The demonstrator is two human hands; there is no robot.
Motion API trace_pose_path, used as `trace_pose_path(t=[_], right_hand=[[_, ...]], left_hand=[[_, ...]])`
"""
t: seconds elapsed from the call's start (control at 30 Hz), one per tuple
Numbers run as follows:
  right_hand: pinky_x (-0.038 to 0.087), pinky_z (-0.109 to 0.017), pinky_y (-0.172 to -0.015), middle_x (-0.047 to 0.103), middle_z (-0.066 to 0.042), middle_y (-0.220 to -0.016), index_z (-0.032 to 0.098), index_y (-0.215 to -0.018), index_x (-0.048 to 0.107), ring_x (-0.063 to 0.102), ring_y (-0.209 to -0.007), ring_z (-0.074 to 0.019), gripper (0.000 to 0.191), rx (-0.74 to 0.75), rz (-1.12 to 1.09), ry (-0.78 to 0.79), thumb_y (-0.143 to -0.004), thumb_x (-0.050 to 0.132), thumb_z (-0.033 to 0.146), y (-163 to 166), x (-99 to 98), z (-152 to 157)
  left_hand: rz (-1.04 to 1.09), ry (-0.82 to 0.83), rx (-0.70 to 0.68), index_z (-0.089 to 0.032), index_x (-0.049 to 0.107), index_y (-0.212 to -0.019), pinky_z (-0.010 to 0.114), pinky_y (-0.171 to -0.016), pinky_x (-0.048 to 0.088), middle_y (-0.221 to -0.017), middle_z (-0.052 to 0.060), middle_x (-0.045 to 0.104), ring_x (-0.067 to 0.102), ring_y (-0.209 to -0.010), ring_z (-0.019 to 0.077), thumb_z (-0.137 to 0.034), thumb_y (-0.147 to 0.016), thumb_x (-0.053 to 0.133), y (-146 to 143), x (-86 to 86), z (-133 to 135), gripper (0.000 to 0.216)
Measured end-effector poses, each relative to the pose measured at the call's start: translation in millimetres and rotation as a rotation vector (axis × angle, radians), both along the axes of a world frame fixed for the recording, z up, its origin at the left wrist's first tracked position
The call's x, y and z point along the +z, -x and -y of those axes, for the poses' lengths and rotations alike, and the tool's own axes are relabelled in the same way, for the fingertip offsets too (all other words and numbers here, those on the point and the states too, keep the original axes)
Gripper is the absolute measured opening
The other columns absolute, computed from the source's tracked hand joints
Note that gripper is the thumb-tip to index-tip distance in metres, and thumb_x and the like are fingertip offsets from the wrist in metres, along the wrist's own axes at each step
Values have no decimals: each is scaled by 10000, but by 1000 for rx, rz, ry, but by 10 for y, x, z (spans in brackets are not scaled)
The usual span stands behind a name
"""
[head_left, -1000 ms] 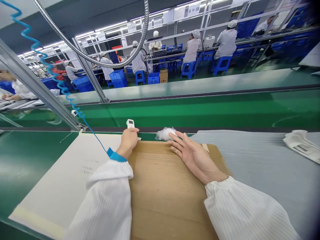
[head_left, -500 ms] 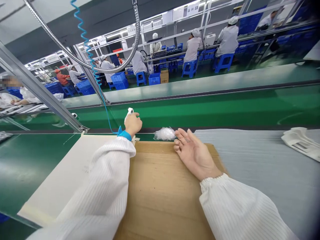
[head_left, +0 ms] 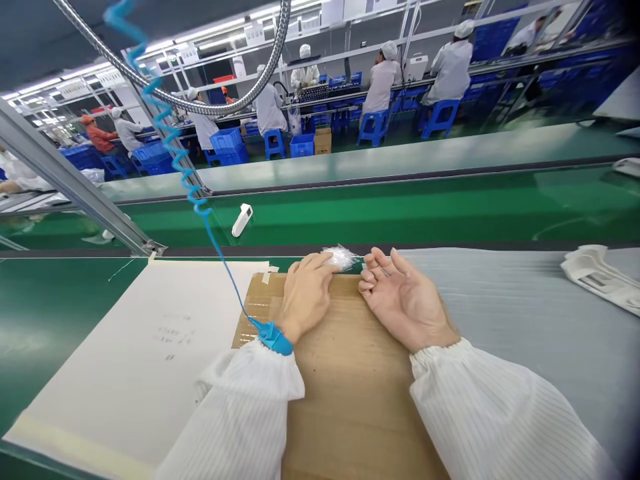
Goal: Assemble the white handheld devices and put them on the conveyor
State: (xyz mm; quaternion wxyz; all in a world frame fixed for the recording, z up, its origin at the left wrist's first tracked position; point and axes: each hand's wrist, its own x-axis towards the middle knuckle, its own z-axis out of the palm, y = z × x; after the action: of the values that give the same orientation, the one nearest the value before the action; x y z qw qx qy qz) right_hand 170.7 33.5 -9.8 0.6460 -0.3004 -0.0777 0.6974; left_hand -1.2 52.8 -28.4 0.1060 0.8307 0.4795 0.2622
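My left hand (head_left: 307, 293), wearing a blue wrist strap (head_left: 275, 337), lies palm down over the cardboard (head_left: 345, 373). Its fingers stretch forward, their tips at a small bundle of clear plastic (head_left: 341, 257); whether they touch it I cannot tell. My right hand (head_left: 407, 300) is turned palm up to the right of the bundle, its fingers loosely bent and apart, with nothing visible in the palm. A small white handheld device (head_left: 243, 220) with a dark little window rests on the green conveyor belt (head_left: 320, 217) beyond my left hand.
A coiled blue cord (head_left: 173, 133) hangs down to the wrist strap. White paper (head_left: 125, 347) lies left, a pale foam sheet (head_left: 525, 333) right, bearing white plastic parts (head_left: 600, 277). A metal post (head_left: 75, 180) stands left. People in white sit at benches beyond the belt.
My left hand has let go of the white device on the belt and come back right to the plastic bundle. My right hand has barely moved. The view has shifted slightly.
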Motion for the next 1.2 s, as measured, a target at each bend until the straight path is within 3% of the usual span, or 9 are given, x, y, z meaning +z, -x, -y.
trace_pose_path(t=[0.1,0.2,0.3,0.37,0.47,0.73,0.93,1.2], right_hand=[[502,-177,-511,630,24,-873,208,-896,697,516,-616,-71,196,-17,66,-17,-794,837,299,24,6,3],[501,-142,-528,623,45,-883,235,-907,706,533,-641,-53,329,-27,115,-28,-666,902,125,51,-2,7],[550,-130,-633,639,39,-936,240,-931,719,594,-744,-58,472,-36,143,-18,-563,898,3,63,-20,17],[580,-142,-746,647,36,-971,245,-928,720,629,-831,-70,516,-29,168,-23,-526,893,-26,63,-27,26],[585,-142,-818,651,48,-975,265,-911,716,649,-880,-73,510,-3,201,-24,-528,886,-25,59,-26,33],[599,-139,-744,665,34,-942,265,-884,705,658,-840,-85,478,-31,201,24,-581,769,-100,63,-14,23],[561,-114,-559,627,33,-852,264,-851,692,614,-689,-74,277,-16,211,15,-741,768,22,61,-17,17],[619,-173,-719,639,11,-919,249,-909,683,648,-799,-103,454,-23,193,40,-636,702,-114,58,-16,22]], left_hand=[[170,-10,40,-226,680,-1239,474,-1178,408,-1518,72,549,483,-1421,224,-86,-965,433,28,2,2,394],[272,-82,230,-178,642,-1293,485,-1196,392,-1540,129,510,466,-1437,253,-105,-956,460,72,40,32,390],[257,-66,413,-144,622,-1305,519,-1202,374,-1528,171,505,453,-1444,303,-143,-945,513,120,79,42,376],[234,3,460,-128,605,-1322,525,-1209,362,-1526,187,499,439,-1454,318,-145,-933,537,142,82,36,395],[223,58,460,-122,591,-1336,502,-1214,361,-1530,185,493,430,-1461,307,-140,-933,532,150,61,31,407],[220,37,423,-134,608,-1306,515,-1208,371,-1518,178,505,444,-1446,310,-148,-933,533,142,23,31,380],[246,15,419,-152,636,-1236,524,-1185,397,-1448,172,557,497,-1397,304,-136,-909,558,158,-23,-1,336],[235,21,412,-120,627,-1252,505,-1181,396,-1466,184,543,494,-1392,303,-135,-921,553,143,-13,20,340]])
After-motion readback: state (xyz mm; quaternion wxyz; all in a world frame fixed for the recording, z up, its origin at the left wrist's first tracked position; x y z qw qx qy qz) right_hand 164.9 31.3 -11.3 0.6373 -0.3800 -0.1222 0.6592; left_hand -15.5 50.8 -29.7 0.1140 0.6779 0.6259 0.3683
